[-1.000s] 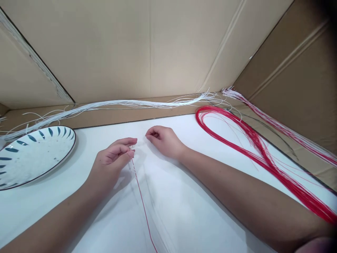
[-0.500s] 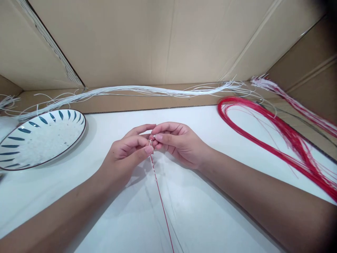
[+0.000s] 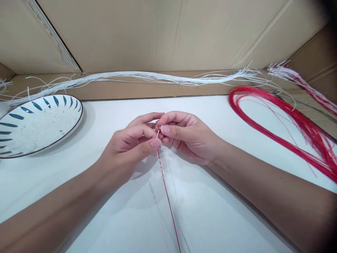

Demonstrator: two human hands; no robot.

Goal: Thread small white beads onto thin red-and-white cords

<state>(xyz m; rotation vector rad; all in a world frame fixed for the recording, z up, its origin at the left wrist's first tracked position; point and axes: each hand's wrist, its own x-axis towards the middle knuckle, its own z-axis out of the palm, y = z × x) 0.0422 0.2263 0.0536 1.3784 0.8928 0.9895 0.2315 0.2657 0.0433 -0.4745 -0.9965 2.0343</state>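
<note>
My left hand pinches a thin string between thumb and forefinger near its white end, which sticks up past the thumb. Below the grip the red string runs down toward the front edge of the view, with small whitish bead-like bits along its upper part. My right hand is closed in a pinch right beside the string's tip. A tiny whitish piece shows at its fingertips, mostly hidden. The two hands touch or nearly touch at the fingers.
At left stands an oval plate with blue leaf marks, holding many small whitish bits. A bundle of white strings lies along the cardboard at the back. Looped red strings lie at right, near a red-and-white bundle.
The view has shifted, so everything sits higher in the picture. The string's white end now reaches the right fingertips, and the whitish piece there is less visible. Both pinches are kept.
</note>
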